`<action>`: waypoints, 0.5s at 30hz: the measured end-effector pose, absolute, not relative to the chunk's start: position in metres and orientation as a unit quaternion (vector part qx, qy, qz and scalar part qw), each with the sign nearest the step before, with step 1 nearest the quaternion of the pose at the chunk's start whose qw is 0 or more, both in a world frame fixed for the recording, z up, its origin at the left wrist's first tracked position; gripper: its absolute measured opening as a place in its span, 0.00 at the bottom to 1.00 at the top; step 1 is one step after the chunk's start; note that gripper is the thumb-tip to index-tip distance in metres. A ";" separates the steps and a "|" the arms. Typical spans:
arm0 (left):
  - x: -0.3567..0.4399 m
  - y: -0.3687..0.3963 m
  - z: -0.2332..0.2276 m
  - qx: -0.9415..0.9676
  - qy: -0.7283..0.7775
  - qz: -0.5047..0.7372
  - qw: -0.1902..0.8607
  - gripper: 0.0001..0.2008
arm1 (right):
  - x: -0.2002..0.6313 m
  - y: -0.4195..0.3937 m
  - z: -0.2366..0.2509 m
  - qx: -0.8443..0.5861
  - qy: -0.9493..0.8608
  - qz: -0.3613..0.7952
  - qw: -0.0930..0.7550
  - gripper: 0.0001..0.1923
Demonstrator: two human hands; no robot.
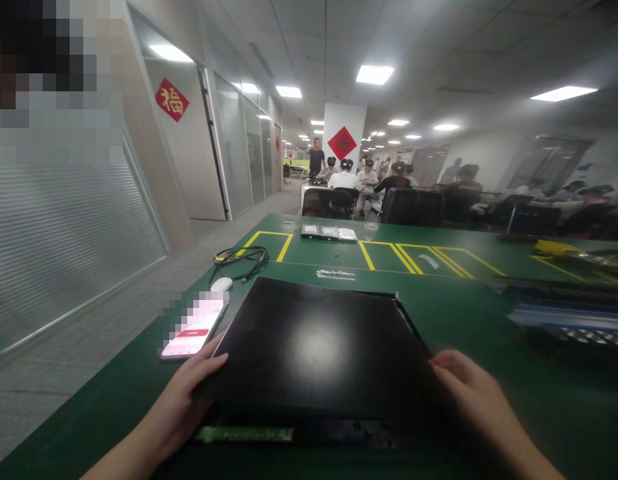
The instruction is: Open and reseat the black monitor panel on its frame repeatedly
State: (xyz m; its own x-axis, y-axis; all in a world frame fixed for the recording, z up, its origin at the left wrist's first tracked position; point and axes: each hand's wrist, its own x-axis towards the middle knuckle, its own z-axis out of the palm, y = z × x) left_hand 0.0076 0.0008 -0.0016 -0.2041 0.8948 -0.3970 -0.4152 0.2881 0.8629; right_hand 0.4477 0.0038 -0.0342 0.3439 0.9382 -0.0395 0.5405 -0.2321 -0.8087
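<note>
Both hands grip a flat black rectangular metal panel [319, 347] at the green worktop's [469, 313] near edge: left hand [186, 393] on its left side, right hand [471, 393] on its right.

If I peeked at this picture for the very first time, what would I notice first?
Probably the big shiny black case lying flat in the middle of the green table, with the left hand and right hand gripping its near corners. Next, the lit phone just left of it, and the red diamond sign on the far pillar.
</note>
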 end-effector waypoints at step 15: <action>0.015 -0.005 0.005 0.257 0.498 0.566 0.605 0.35 | 0.455 0.006 -0.041 -0.731 -0.519 0.257 0.362 0.19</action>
State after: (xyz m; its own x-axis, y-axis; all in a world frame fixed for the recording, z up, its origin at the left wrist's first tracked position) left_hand 0.0146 -0.0046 0.0053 -0.1362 0.9406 -0.3110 -0.4294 0.2269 0.8742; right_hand 0.4551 0.0063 -0.0406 0.3299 0.9440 -0.0003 0.5715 -0.2000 -0.7959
